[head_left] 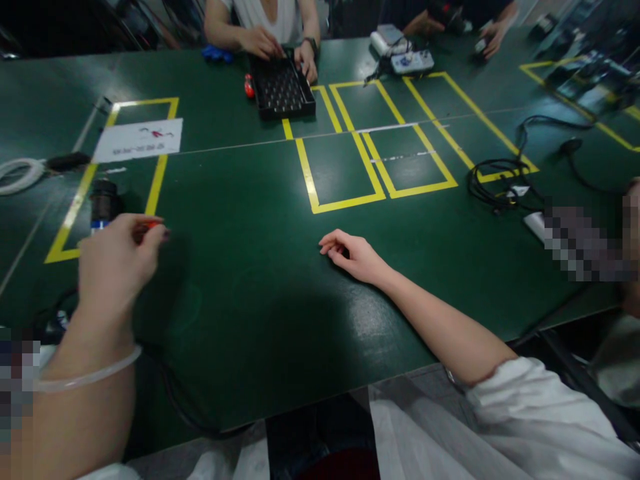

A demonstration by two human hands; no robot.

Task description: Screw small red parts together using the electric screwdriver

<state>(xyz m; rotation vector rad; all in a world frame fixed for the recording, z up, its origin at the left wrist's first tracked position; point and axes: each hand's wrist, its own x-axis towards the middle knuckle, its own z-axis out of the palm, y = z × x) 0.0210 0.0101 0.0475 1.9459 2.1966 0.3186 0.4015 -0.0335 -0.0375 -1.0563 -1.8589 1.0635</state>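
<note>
My left hand [117, 263] is raised over the left part of the green table, fingers and thumb closed around a small orange-red thing [150, 225]. Most of that thing is hidden by the fingers, so its kind cannot be made out. Just behind this hand is a black and blue cylindrical object [103, 200], partly covered by it; whether they touch I cannot tell. My right hand [354, 255] rests on the table, its fingers loosely bent and apart from the thumb, holding nothing visible.
Yellow tape outlines [345, 198] mark the green table [240, 267]. A printed sheet [140, 140] and white coiled cable [23, 175] lie left. Across, a person's hands [263, 43] work at a black tray [287, 110]. Black cable [493, 187] and a power strip [413, 62] are right.
</note>
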